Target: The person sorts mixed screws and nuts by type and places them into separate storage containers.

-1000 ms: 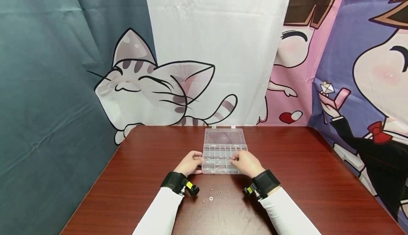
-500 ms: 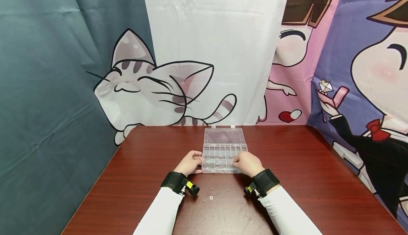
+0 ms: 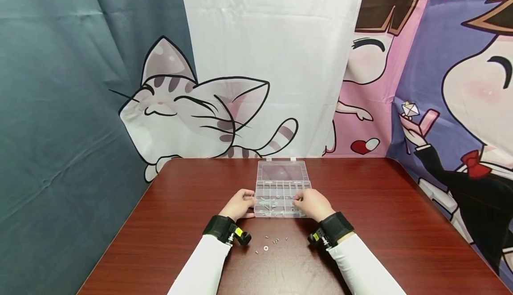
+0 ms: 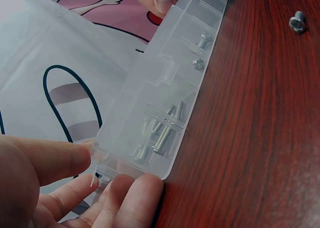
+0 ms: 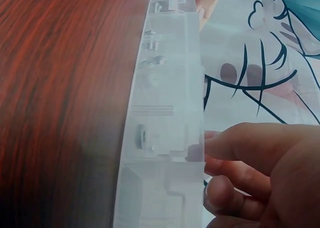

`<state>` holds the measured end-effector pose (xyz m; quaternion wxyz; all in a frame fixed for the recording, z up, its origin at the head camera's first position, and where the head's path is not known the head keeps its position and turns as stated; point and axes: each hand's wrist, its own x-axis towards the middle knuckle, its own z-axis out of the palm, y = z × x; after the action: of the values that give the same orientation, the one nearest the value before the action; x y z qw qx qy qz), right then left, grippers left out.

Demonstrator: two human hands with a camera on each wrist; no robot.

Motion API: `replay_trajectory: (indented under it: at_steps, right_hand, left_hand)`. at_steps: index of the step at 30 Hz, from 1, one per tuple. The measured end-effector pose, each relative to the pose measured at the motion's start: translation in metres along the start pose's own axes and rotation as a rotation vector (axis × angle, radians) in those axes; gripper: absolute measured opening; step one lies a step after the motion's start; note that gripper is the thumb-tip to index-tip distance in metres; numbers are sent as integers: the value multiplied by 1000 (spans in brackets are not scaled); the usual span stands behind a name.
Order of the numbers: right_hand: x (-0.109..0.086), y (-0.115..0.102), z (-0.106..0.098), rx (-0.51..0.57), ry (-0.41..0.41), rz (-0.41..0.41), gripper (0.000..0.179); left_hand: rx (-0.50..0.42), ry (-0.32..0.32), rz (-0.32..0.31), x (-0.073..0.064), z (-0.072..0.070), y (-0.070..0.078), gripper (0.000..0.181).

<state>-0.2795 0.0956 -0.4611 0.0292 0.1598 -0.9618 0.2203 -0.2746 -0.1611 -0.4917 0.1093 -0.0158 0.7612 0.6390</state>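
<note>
A clear plastic compartment box [image 3: 262,187] lies on the table with its lid [image 3: 282,172] swung back. My left hand [image 3: 239,204] grips the left end, the thumb against the side in the left wrist view. Several screws [image 4: 167,130] lie in the compartments at that end. Above the right-hand compartments is my right hand [image 3: 314,204], fingers loosely bent, with nothing visible between them. In the right wrist view a washer [image 5: 141,137] stands on edge inside a compartment, near those fingers. The right fingertips are partly hidden behind the cloudy plastic wall.
On the brown wooden table [image 3: 180,241], in front of the box, lie a white-looking washer [image 3: 266,248] and several small screws [image 3: 275,241]. One screw [image 4: 297,22] shows up close in the left wrist view. A printed cloth [image 3: 272,41] hangs behind the table.
My right hand has drawn back slightly to the right, and a small ring now shows in the front right compartment. The left hand stays on the box.
</note>
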Motion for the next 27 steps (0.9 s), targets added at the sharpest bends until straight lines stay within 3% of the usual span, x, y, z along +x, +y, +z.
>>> replay_trajectory:
  at_steps: [7, 13, 19, 24, 27]
  right_hand:
    - [-4, -8, -6, 21, 4, -20, 6]
    - [-13, -30, -8, 3, -20, -197, 5]
    - [-26, -55, -3, -20, -134, -397, 7]
    - [-37, -75, 2, -8, -290, -452, 7]
    - [-43, -83, 8, -60, -322, -481, 7]
  left_hand:
    - [19, 4, -4, 1, -1, 0, 41]
    - [23, 10, -2, 0, 0, 0, 40]
    - [8, 16, -5, 1, 0, -2, 40]
    - [8, 11, -1, 0, 0, -1, 40]
    - [10, 3, 2, -5, 0, 4, 40]
